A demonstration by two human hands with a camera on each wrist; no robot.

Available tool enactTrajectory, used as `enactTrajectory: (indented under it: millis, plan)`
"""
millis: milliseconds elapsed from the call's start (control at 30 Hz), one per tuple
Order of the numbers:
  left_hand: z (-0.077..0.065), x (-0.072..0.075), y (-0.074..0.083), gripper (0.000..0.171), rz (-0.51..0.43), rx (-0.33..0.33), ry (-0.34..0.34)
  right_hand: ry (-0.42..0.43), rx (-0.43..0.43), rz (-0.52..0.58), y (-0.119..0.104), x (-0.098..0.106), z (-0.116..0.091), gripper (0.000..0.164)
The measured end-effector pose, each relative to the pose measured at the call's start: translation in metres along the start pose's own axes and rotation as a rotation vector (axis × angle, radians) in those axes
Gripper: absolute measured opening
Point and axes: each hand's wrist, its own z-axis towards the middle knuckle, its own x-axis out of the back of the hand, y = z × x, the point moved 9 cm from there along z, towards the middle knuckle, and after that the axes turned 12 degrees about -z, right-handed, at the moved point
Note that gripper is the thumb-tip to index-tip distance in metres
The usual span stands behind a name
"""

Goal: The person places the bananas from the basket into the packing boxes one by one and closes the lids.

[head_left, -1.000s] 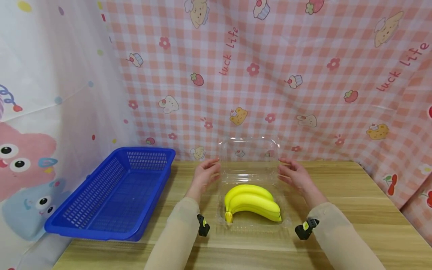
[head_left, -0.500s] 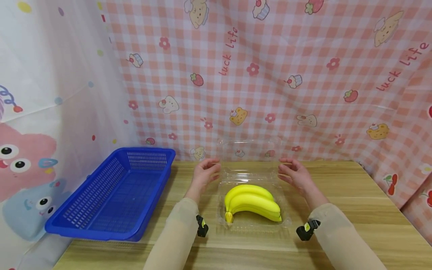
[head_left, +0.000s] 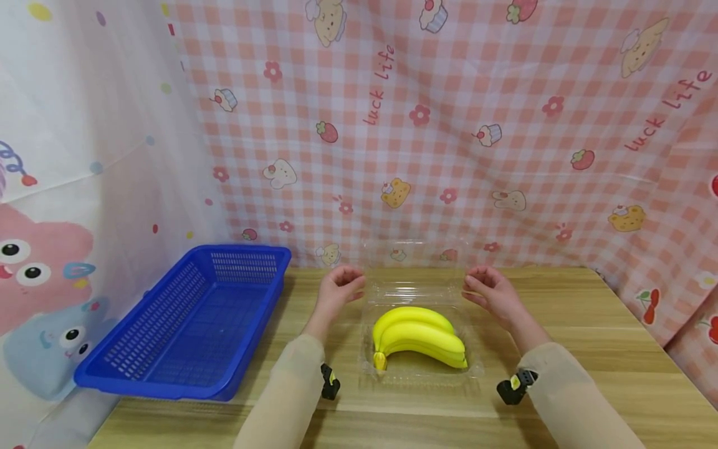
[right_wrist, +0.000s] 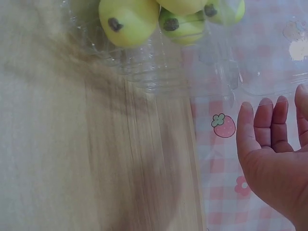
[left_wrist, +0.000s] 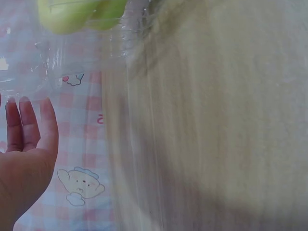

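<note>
A bunch of yellow bananas [head_left: 417,340] lies in the base of a clear plastic clamshell box [head_left: 421,380], stem towards the near left. The box's hinged lid [head_left: 415,269] stands raised at the back, tilted away. At its left edge is my left hand [head_left: 339,290], with fairly straight fingertips right at the plastic in the left wrist view. My right hand [head_left: 493,294] mirrors it at the right edge. In the right wrist view, its fingers [right_wrist: 246,127] extend to the lid's edge, and the banana tips show dark ends.
A blue plastic basket [head_left: 196,340] with slotted walls stands on the left of the wooden table [head_left: 594,368]. Close behind the lid hangs a pink checked curtain [head_left: 359,156], and a white printed cloth [head_left: 129,156] hangs at the left.
The lid has tilted further back, its upper edge sinking. Both hands have stayed beside it, shifting slightly, with fingers drawn in a little. The bananas and basket have not moved.
</note>
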Motion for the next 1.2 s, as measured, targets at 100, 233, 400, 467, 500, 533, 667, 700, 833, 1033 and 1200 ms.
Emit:
enactTrajectory:
  millis: [100,233,400,467,500,533,667,700,833,1033,1200]
  plan:
    - [-0.003,-0.001,0.004,0.018,0.027,-0.038,-0.024,-0.003,0.018,-0.023,-0.001,0.0,-0.002,0.005]
    - [-0.005,-0.001,0.006,0.019,0.052,-0.075,-0.052,-0.004,0.043,-0.031,-0.002,-0.001,-0.004,0.007]
    - [-0.008,-0.003,0.008,0.014,0.067,-0.121,-0.09,-0.01,0.072,-0.042,-0.002,-0.001,-0.007,0.015]
    - [-0.009,-0.003,0.009,0.013,0.064,-0.136,-0.107,-0.011,0.088,-0.043,-0.003,-0.001,-0.009,0.017]
    - [-0.01,-0.003,0.009,0.013,0.066,-0.144,-0.113,-0.013,0.099,-0.048,-0.003,-0.001,-0.009,0.016]
    - [-0.01,-0.002,0.009,0.012,0.068,-0.149,-0.119,-0.015,0.107,-0.052,-0.003,-0.002,-0.01,0.016]
    - [-0.014,-0.001,0.01,0.013,0.121,-0.17,-0.14,-0.027,0.146,-0.078,-0.004,-0.001,-0.013,0.01]
    - [-0.015,-0.001,0.011,0.012,0.147,-0.177,-0.144,-0.029,0.152,-0.101,-0.004,-0.001,-0.013,0.01]
    - [-0.019,0.0,0.014,0.011,0.242,-0.209,-0.168,-0.038,0.18,-0.222,-0.006,0.0,-0.017,0.016]
    - [-0.022,0.0,0.016,0.009,0.314,-0.225,-0.218,-0.043,0.206,-0.345,-0.008,0.001,-0.022,0.023]
    - [-0.023,0.001,0.013,0.01,0.323,-0.174,-0.233,-0.05,0.232,-0.413,-0.01,0.002,-0.026,0.021]
